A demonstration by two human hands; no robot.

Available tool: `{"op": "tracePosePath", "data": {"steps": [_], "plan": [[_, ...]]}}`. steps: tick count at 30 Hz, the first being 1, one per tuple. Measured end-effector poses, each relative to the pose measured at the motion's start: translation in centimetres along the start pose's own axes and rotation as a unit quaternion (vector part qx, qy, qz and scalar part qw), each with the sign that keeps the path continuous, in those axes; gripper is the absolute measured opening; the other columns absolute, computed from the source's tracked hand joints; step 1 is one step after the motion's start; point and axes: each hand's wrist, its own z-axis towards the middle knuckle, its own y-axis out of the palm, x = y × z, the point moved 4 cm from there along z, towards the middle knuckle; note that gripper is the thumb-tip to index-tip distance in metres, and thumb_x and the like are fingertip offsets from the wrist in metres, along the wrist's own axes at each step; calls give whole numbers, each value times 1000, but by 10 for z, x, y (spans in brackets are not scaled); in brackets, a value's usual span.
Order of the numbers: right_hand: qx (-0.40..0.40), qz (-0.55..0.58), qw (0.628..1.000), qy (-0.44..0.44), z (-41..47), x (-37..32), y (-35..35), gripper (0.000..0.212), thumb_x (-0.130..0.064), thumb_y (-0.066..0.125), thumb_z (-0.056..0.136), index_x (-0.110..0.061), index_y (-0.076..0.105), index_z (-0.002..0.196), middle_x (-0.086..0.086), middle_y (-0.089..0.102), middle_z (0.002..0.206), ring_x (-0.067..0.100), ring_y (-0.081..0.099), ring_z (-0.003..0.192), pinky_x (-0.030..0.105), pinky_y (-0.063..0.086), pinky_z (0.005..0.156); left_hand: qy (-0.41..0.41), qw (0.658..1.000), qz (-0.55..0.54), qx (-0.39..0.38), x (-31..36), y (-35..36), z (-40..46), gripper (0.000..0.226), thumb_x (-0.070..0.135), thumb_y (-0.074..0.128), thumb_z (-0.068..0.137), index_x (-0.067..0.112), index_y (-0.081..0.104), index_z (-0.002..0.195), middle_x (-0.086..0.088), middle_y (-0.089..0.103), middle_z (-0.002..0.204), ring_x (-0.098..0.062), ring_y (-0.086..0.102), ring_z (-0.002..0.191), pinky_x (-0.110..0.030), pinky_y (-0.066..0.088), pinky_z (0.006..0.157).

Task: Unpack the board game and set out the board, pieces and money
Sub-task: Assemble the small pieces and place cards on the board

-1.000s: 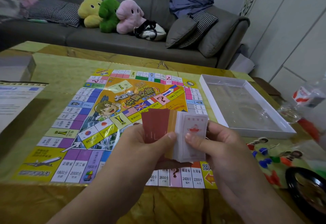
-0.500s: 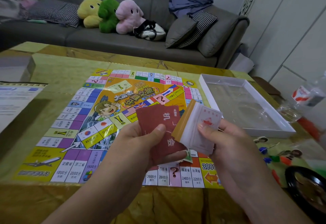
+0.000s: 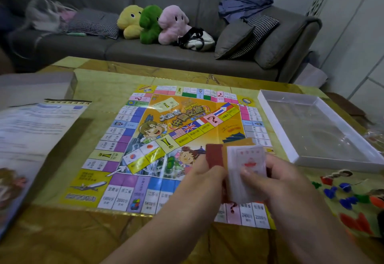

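- Colourful paper game board (image 3: 166, 139) lies unfolded flat on the yellow-green patterned tabletop (image 3: 104, 85), squares round its edge, orange centre with flags and cartoon figures.
- Left hand (image 3: 204, 182) and right hand (image 3: 276, 182) are together above the board's near right corner, both holding one stack of small game cards (image 3: 243, 172).
- Stack make-up: dark red cards at left, a tan layer next, white cards with red print facing the camera. Image blurred; print not readable.
- Left hand: fingers curled round the stack's left side, thumb across the front. Grasping the stack.
- Right hand: thumb pressed on the white front card, fingers wrapped behind the right edge. Grasping the stack.
- Shallow white box tray with a clear plastic insert (image 3: 280, 130) sits on the tabletop just right of the board.
- Small red, blue and green plastic playing pieces (image 3: 347, 201) lie scattered on the tabletop at the right, near the right hand, in front of the tray.
- Printed box lid or sheet with blue text (image 3: 37, 126) lies at left, apart from the board.
- Grey sofa (image 3: 166, 55) behind the tabletop carries yellow, green and pink plush toys (image 3: 151, 23), cushions and a bag.
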Motion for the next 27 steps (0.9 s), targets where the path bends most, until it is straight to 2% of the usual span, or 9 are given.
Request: {"op": "tracePosePath", "data": {"steps": [2, 5, 7, 10, 14, 17, 21, 25, 27], "plan": [[-1, 25, 1000, 16, 1, 0, -1, 27, -11, 65, 98, -31, 82, 94, 5, 81, 93, 26, 79, 87, 57, 60, 87, -18, 999, 36, 26, 2, -14, 8, 16, 19, 52, 102, 23, 68, 103, -9, 76, 95, -24, 73, 89, -43, 62, 83], [0, 52, 998, 32, 2, 2, -2, 31, -10, 62, 99, -32, 83, 93, 7, 81, 94, 27, 80, 84, 57, 61, 81, -34, 996, 49, 65, 13, -46, 25, 10, 9, 54, 99, 10, 64, 99, -11, 73, 79, -24, 73, 71, -52, 64, 84], [4, 57, 998, 36, 3, 4, -2, 28, -11, 63, 98, -31, 83, 93, 7, 81, 95, 28, 79, 87, 59, 61, 83, -20, 986, 130, 98, 24, -69, 36, 5, 9, 53, 100, 9, 58, 102, -10, 70, 85, -22, 72, 72, -43, 65, 77], [10, 49, 998, 39, 4, 8, 1, 25, -13, 64, 97, -31, 82, 99, 6, 81, 98, 31, 77, 97, 62, 58, 92, 19, 937, 315, 150, 34, -99, 47, 7, 13, 53, 102, 9, 52, 108, -7, 63, 89, -16, 63, 74, -27, 55, 55], [11, 37, 998, 40, 6, 10, 3, 26, -16, 64, 97, -34, 81, 104, 2, 81, 102, 31, 74, 106, 64, 54, 99, 5, 860, 481, 168, 24, -108, 58, 10, 13, 51, 101, 8, 43, 103, -10, 57, 101, -26, 57, 88, -30, 44, 56], [12, 35, 999, 39, 6, 11, 3, 26, -16, 64, 97, -34, 81, 102, 2, 81, 101, 32, 72, 107, 65, 53, 100, 5, 821, 544, 171, 14, -106, 59, 21, 16, 56, 99, 9, 43, 113, -13, 56, 118, -32, 58, 112, -35, 51, 72], [13, 34, 999, 37, 6, 11, 1, 24, -17, 64, 96, -33, 81, 103, 4, 80, 101, 34, 73, 106, 66, 53, 99, 14, 753, 629, 194, 11, -105, 58, 46, 27, 57, 98, 6, 45, 136, -15, 49, 137, -31, 50, 127, -44, 53, 92], [12, 34, 999, 31, 6, 10, 0, 24, -17, 64, 97, -33, 80, 103, 3, 80, 100, 30, 75, 103, 64, 57, 95, -1, 739, 645, 195, 13, -101, 55, 52, 35, 49, 100, 7, 42, 143, -15, 45, 145, -32, 45, 133, -46, 50, 99], [12, 35, 999, 29, 5, 10, -1, 24, -17, 64, 97, -33, 80, 103, 3, 80, 99, 30, 75, 103, 64, 56, 96, 37, 733, 651, 194, 12, -97, 54, 51, 39, 46, 100, 10, 43, 143, -15, 43, 146, -32, 42, 134, -45, 48, 104]]}}
